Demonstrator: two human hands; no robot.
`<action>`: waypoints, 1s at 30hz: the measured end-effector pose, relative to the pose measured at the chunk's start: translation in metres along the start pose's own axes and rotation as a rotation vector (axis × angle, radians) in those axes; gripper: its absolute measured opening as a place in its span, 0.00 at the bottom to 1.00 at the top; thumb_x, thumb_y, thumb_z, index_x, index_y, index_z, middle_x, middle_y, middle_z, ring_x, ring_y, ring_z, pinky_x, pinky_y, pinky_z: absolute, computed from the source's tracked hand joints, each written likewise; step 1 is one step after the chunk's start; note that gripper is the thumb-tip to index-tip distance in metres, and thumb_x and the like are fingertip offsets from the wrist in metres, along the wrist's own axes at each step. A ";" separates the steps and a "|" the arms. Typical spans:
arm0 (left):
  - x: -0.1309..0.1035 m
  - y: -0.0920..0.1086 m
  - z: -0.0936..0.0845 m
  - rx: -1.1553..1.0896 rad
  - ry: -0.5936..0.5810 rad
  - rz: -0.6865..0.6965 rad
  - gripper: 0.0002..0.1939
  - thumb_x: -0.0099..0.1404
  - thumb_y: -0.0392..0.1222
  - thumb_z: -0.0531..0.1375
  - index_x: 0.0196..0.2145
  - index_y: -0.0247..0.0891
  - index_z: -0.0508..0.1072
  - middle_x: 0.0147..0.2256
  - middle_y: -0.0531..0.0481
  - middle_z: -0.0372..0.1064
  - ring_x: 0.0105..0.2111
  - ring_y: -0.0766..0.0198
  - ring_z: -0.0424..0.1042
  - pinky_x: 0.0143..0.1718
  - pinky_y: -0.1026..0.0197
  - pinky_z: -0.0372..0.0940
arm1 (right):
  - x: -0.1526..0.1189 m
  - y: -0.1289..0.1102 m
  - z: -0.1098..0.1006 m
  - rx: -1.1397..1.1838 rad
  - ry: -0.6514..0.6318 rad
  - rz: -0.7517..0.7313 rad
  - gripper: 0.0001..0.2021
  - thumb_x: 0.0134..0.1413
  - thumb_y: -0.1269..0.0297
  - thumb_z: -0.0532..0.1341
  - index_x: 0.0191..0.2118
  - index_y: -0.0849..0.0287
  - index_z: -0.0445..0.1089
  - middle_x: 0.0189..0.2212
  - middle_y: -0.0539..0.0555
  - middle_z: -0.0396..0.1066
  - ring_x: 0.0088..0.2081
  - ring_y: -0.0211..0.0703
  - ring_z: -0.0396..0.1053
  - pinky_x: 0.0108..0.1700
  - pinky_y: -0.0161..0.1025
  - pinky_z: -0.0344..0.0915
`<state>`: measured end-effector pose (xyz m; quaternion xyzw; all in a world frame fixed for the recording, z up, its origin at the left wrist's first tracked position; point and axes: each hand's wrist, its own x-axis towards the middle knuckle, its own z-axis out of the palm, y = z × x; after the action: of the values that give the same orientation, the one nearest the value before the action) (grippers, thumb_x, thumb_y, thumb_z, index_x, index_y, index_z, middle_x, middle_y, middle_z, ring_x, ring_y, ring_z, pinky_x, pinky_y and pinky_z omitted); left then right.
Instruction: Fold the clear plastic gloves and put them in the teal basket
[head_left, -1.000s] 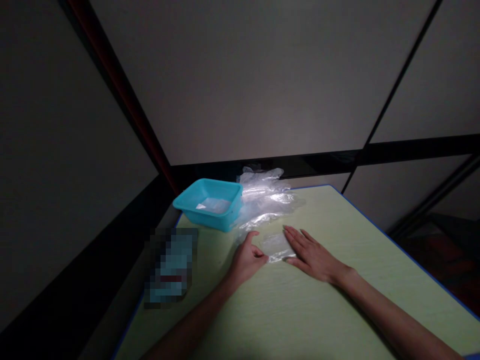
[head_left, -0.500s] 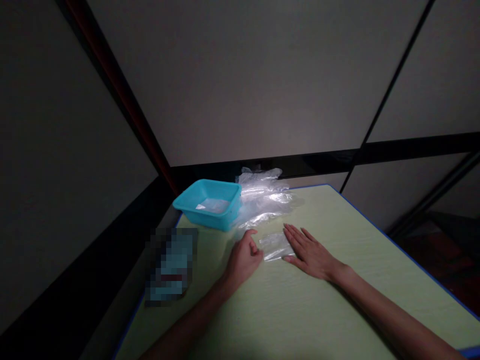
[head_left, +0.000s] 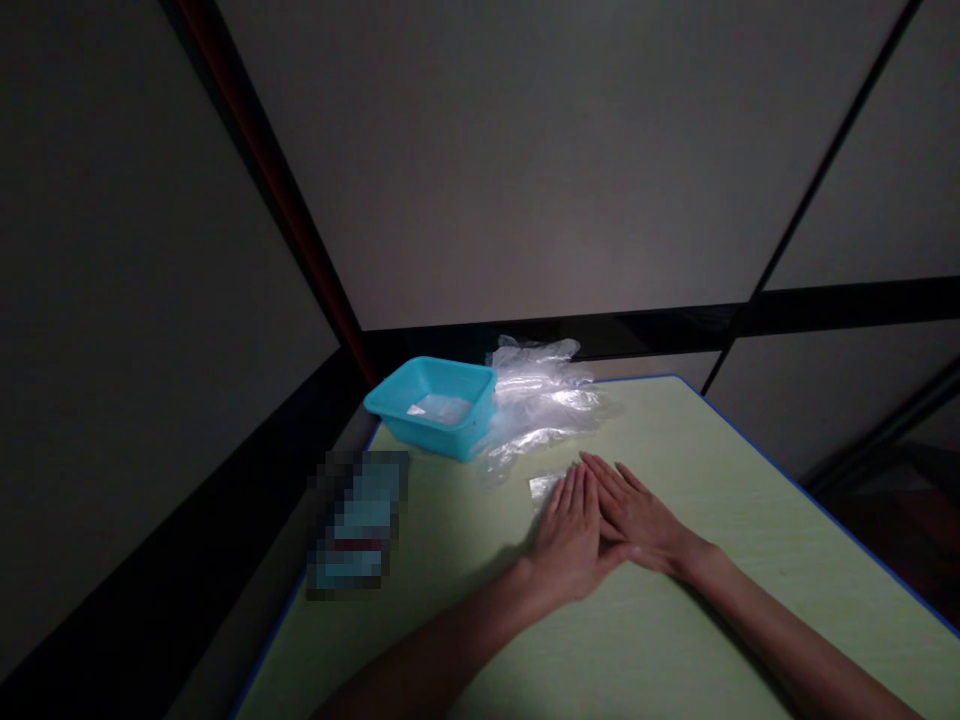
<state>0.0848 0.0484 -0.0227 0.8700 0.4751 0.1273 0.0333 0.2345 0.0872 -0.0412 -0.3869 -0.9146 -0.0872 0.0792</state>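
From my standing position: the person's left hand (head_left: pixel 571 540) lies flattened over the clear plastic film (head_left: pixel 544 490), fingers extended side by side; the film's exposed corner is at its 11 o'clock. The right hand (head_left: pixel 641 518), palm down with fingers extended, touches it at 2 o'clock. On the table (head_left: pixel 637 650), the blue basin (head_left: pixel 427 437) sits at 10 o'clock, clear plastic gloves (head_left: pixel 536 405) at 11 o'clock
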 end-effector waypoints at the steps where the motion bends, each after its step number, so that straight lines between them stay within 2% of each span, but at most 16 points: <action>1: -0.002 -0.002 -0.001 0.007 -0.003 -0.010 0.43 0.61 0.64 0.38 0.59 0.21 0.43 0.60 0.33 0.38 0.60 0.51 0.35 0.58 0.52 0.40 | 0.000 0.000 -0.002 0.006 -0.007 0.003 0.28 0.59 0.53 0.43 0.59 0.69 0.49 0.59 0.64 0.45 0.60 0.48 0.43 0.57 0.49 0.49; 6: -0.009 -0.011 -0.004 0.077 0.004 -0.050 0.44 0.60 0.65 0.36 0.58 0.20 0.48 0.59 0.33 0.41 0.60 0.50 0.38 0.58 0.51 0.41 | 0.001 -0.003 -0.006 0.046 -0.023 0.037 0.29 0.60 0.53 0.42 0.60 0.69 0.46 0.60 0.63 0.43 0.61 0.47 0.40 0.57 0.49 0.47; 11: -0.017 -0.023 -0.003 0.133 -0.002 -0.046 0.41 0.62 0.62 0.37 0.58 0.22 0.48 0.60 0.35 0.40 0.60 0.52 0.37 0.58 0.52 0.41 | 0.000 -0.004 -0.008 0.075 -0.017 0.058 0.29 0.60 0.53 0.41 0.61 0.67 0.44 0.60 0.62 0.41 0.61 0.45 0.38 0.58 0.49 0.45; 22: -0.030 -0.039 -0.014 0.174 -0.028 -0.072 0.36 0.64 0.58 0.39 0.58 0.25 0.48 0.60 0.37 0.40 0.60 0.55 0.36 0.58 0.51 0.41 | 0.000 -0.005 -0.012 0.139 -0.049 0.079 0.29 0.60 0.52 0.41 0.61 0.66 0.44 0.61 0.62 0.41 0.61 0.45 0.37 0.59 0.49 0.43; 26: -0.030 -0.039 -0.015 0.117 -0.019 -0.074 0.35 0.64 0.57 0.42 0.58 0.26 0.47 0.60 0.36 0.39 0.61 0.55 0.35 0.58 0.49 0.41 | 0.000 0.002 -0.013 0.308 -0.024 0.115 0.28 0.60 0.54 0.41 0.61 0.63 0.42 0.60 0.60 0.46 0.60 0.45 0.43 0.58 0.49 0.45; 30: -0.030 -0.039 -0.019 0.041 -0.023 -0.092 0.36 0.61 0.55 0.48 0.59 0.27 0.45 0.60 0.36 0.37 0.61 0.54 0.34 0.57 0.47 0.41 | 0.001 0.013 -0.018 0.569 0.076 0.211 0.24 0.60 0.57 0.41 0.59 0.63 0.47 0.56 0.61 0.56 0.55 0.45 0.55 0.55 0.47 0.53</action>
<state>0.0330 0.0435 -0.0171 0.8490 0.5169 0.1059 0.0268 0.2443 0.0929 -0.0221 -0.4385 -0.8535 0.1665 0.2271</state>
